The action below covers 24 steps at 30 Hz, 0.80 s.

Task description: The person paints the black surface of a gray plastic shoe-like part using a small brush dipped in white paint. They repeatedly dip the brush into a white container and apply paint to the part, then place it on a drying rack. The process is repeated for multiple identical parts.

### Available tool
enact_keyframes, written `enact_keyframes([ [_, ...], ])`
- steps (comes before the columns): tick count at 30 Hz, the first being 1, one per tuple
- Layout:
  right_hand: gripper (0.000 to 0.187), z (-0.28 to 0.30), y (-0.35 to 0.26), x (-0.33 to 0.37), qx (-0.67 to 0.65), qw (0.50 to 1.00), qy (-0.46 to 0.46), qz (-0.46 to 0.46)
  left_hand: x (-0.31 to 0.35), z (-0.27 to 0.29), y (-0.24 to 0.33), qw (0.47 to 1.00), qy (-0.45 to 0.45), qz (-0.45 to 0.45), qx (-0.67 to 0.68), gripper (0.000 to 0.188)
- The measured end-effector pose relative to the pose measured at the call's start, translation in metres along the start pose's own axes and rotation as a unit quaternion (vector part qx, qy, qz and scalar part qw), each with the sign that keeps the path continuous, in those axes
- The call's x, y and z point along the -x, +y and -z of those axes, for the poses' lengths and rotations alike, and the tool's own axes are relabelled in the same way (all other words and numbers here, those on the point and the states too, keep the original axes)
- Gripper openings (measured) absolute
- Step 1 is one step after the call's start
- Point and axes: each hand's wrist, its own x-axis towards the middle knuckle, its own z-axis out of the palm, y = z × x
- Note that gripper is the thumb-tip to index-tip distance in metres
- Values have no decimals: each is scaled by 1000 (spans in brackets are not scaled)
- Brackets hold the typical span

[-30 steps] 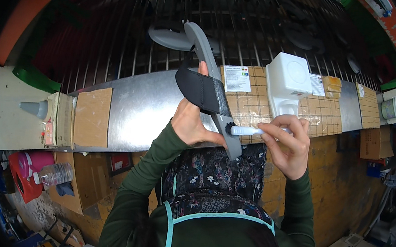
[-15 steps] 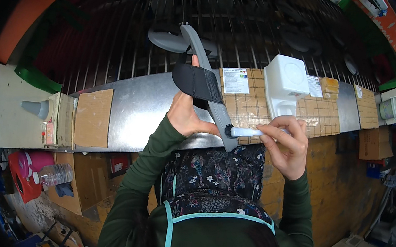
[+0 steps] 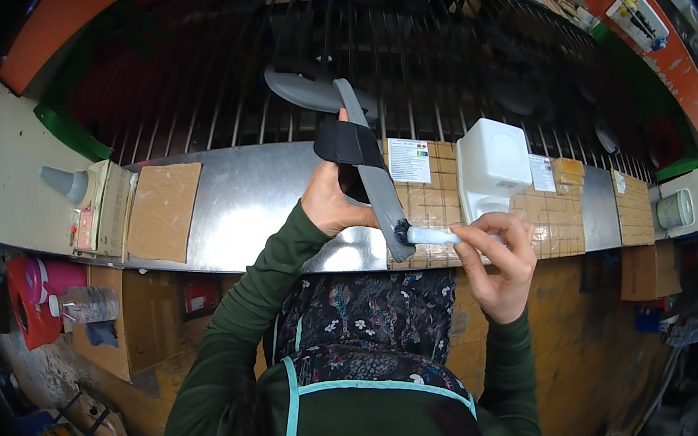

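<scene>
My left hand (image 3: 332, 201) grips a grey slide sandal (image 3: 379, 194) with a wide black strap (image 3: 349, 141), held up on its edge above the metal ledge. Fingers reach behind the sandal and the thumb presses near its lower end. Between the thumb and fingers of my right hand (image 3: 497, 265) is a small brush (image 3: 433, 236) with a pale handle. Its dark bristles touch the side of the sole near the lower end. Beyond, another grey sandal (image 3: 307, 91) lies on the metal rollers.
A white plastic dispenser (image 3: 493, 161) stands on the cardboard-covered ledge (image 3: 428, 205), right of the sandal. Beside it lies a yellowish block (image 3: 568, 172). The dark roller conveyor (image 3: 238, 59) runs behind the ledge. A cardboard sheet (image 3: 162, 210) and a grey cone-shaped piece (image 3: 64, 183) are at left.
The sandal has tilted slightly, its upper end now lower and farther right. The bristles stay on its sole edge. The whole view has shifted a little.
</scene>
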Motion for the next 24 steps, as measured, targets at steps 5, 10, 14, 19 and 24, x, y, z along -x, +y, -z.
enact_keyframes([
  [5,25,2,-2,-5,8,1000,17,4,-5,-11,-3,994,25,28,103,131],
  [10,26,3,-2,-11,-6,999,38,19,-7,-19,-7,982,39,77,169,115],
  [14,27,6,-3,-18,1,999,44,32,-9,-23,-16,967,1,70,244,83],
  [19,27,12,-4,-24,-12,998,45,43,-10,-28,-29,936,-67,73,336,51],
  [24,27,14,-5,-29,-18,997,47,51,-10,-39,-27,919,-108,139,353,87],
])
